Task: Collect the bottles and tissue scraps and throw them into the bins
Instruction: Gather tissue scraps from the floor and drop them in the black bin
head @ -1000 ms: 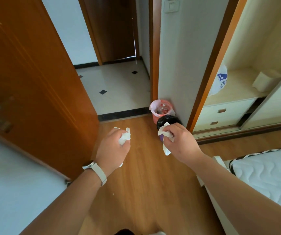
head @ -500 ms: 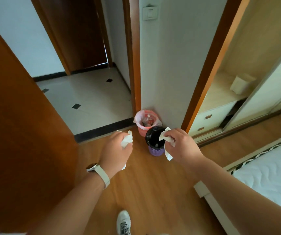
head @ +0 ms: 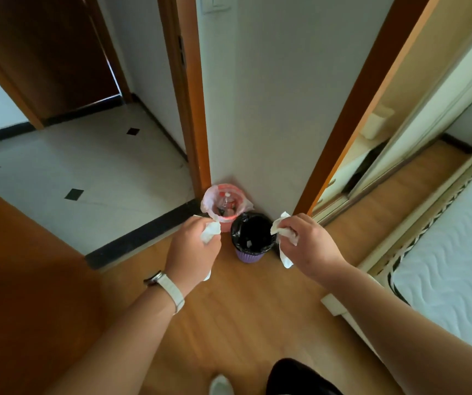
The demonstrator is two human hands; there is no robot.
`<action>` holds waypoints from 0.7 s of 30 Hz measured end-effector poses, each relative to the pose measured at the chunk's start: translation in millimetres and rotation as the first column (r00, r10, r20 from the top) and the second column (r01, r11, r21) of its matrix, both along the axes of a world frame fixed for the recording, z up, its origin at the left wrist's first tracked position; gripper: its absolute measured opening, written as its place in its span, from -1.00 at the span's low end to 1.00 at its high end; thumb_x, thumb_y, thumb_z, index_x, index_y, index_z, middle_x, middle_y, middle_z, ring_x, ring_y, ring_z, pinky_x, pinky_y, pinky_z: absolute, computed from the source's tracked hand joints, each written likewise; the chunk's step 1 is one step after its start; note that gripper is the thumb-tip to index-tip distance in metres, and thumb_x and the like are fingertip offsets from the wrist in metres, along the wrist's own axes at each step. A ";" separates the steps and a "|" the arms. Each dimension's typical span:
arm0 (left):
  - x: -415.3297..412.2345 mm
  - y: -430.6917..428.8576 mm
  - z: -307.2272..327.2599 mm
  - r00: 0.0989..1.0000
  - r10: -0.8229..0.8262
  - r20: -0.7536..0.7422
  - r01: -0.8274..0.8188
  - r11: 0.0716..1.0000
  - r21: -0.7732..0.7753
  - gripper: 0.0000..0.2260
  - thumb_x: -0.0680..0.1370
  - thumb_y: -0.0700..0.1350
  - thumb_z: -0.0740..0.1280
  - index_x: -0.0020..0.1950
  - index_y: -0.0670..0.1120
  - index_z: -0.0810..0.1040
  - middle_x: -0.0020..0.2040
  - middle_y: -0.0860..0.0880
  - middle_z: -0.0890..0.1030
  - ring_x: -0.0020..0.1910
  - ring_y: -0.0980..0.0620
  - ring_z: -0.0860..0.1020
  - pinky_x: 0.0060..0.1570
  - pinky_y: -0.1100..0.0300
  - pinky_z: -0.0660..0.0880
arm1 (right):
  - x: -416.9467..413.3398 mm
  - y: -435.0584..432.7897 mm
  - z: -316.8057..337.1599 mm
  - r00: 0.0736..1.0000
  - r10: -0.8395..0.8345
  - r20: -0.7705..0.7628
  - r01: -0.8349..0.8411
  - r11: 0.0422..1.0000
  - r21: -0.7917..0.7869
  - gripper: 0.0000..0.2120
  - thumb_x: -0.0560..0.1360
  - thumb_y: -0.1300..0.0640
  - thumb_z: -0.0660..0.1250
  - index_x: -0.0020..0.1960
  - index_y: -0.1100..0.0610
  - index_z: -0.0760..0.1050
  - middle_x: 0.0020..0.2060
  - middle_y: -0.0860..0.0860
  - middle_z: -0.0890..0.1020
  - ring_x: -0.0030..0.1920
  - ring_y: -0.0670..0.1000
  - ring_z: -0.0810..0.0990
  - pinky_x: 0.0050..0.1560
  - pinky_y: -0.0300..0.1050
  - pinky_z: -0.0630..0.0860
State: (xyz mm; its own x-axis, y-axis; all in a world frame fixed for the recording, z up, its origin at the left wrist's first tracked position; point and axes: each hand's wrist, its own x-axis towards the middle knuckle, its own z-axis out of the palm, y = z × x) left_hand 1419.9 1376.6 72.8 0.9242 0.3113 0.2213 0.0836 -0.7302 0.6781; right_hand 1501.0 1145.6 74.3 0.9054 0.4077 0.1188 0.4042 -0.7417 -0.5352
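My left hand [head: 192, 249] is closed around a crumpled white tissue scrap [head: 210, 231]. My right hand [head: 309, 243] grips another white tissue scrap [head: 283, 233], with a strip hanging below the fingers. Between the hands, on the wood floor by the wall corner, stands a purple bin with a black liner [head: 253, 238]. Just behind it sits a pink bin with a clear liner [head: 224, 206], holding a plastic bottle [head: 226, 201]. Both hands hover at either side of the purple bin's rim.
An open wooden door [head: 23, 280] is on the left beside a black threshold [head: 140, 232] and tiled hallway. A mattress [head: 451, 252] lies at the right, and a wardrobe opening [head: 371, 143] behind it. My shoe [head: 220, 386] shows at the bottom.
I have stepped closer to the bins, which now appear larger and directly between my hands. Both hands still hold their tissue scraps and have spread slightly apart.
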 end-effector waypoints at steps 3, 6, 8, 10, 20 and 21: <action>31.8 6.7 -12.0 0.999 -0.036 -0.012 0.035 0.999 -0.009 -0.93 0.53 -0.16 0.34 -0.03 -0.11 0.60 -0.11 0.03 0.57 -0.16 0.06 0.54 -0.23 0.24 0.51 | 21.7 7.4 -8.5 0.999 -0.044 -0.008 0.044 0.999 0.001 -0.75 0.47 0.20 0.35 0.13 0.05 0.58 -0.04 -0.05 0.56 -0.14 -0.01 0.54 -0.18 -0.18 0.52; 65.2 9.3 -25.9 0.998 -0.055 -0.041 0.054 0.998 -0.026 -0.88 0.54 -0.14 0.35 0.05 -0.10 0.60 -0.05 0.05 0.57 -0.10 0.08 0.54 -0.17 0.25 0.54 | 49.6 13.8 -27.0 0.997 -0.074 -0.033 0.074 0.997 0.008 -0.76 0.47 0.21 0.34 0.12 0.05 0.59 -0.05 -0.05 0.56 -0.16 -0.01 0.54 -0.19 -0.16 0.51; 88.6 11.6 -36.2 0.995 -0.066 -0.070 0.064 0.998 -0.028 -0.87 0.54 -0.14 0.35 0.06 -0.10 0.60 -0.04 0.04 0.57 -0.09 0.08 0.54 -0.18 0.30 0.51 | 71.0 17.4 -43.8 0.994 -0.087 -0.072 0.089 0.996 0.022 -0.77 0.46 0.21 0.33 0.09 0.03 0.60 -0.08 -0.06 0.55 -0.18 -0.03 0.52 -0.20 -0.20 0.48; 111.8 15.3 -46.0 0.992 -0.058 -0.115 0.055 0.998 -0.030 -0.88 0.53 -0.15 0.35 0.05 -0.10 0.60 -0.04 0.04 0.58 -0.09 0.07 0.55 -0.19 0.33 0.47 | 94.1 22.2 -60.8 0.988 -0.099 -0.120 0.106 0.993 0.047 -0.76 0.45 0.22 0.31 0.05 0.00 0.61 -0.10 -0.07 0.55 -0.19 -0.03 0.52 -0.20 -0.21 0.47; 245.1 28.0 -64.2 0.960 -0.069 -0.272 0.070 0.998 -0.006 -0.92 0.52 -0.15 0.35 -0.01 -0.10 0.60 -0.09 0.03 0.59 -0.16 0.08 0.55 -0.23 0.26 0.52 | 222.2 39.3 -102.1 0.959 -0.090 -0.269 0.115 0.990 0.081 -0.76 0.43 0.23 0.33 0.07 0.07 0.61 -0.06 -0.03 0.57 -0.09 0.01 0.54 -0.11 -0.20 0.43; 258.3 27.8 -65.9 0.961 -0.076 -0.265 0.078 0.997 -0.001 -0.92 0.52 -0.16 0.35 -0.01 -0.10 0.60 -0.09 0.01 0.59 -0.16 0.07 0.55 -0.23 0.22 0.54 | 234.3 39.6 -104.9 0.959 -0.086 -0.269 0.111 0.991 0.079 -0.76 0.43 0.23 0.33 0.07 0.08 0.61 -0.06 -0.02 0.57 -0.09 0.02 0.55 -0.11 -0.18 0.45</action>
State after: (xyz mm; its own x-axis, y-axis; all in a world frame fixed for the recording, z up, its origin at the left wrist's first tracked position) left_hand 1678.2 1404.4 6.9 0.9712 0.2362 -0.0322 0.2028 -0.7476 0.6325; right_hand 1735.3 1185.2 -30.6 0.9445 0.3136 -0.0977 0.1663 -0.7129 -0.6812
